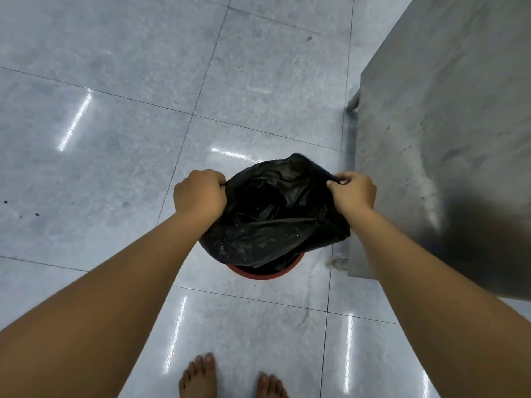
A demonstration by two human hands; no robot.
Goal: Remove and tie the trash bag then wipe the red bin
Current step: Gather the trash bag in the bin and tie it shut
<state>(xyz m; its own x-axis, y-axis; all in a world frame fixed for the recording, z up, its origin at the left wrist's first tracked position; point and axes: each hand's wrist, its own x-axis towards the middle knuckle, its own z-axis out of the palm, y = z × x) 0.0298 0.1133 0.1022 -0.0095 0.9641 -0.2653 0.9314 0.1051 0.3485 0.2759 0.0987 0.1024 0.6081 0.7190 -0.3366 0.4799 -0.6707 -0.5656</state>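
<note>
A black trash bag (273,214) stands open in the red bin (264,273), of which only the near rim shows below the plastic. My left hand (199,196) grips the bag's left edge in a closed fist. My right hand (355,192) pinches the bag's right edge between thumb and curled fingers. The bag's mouth is stretched between both hands and lifted above the rim. What is inside the bag is dark and cannot be made out.
The bin stands on a glossy grey tiled floor (115,139). A stainless steel table (445,139) rises close on the right, its leg (353,101) near the bin. A small clump of debris (336,261) lies by the table's corner. My bare feet (198,377) are below.
</note>
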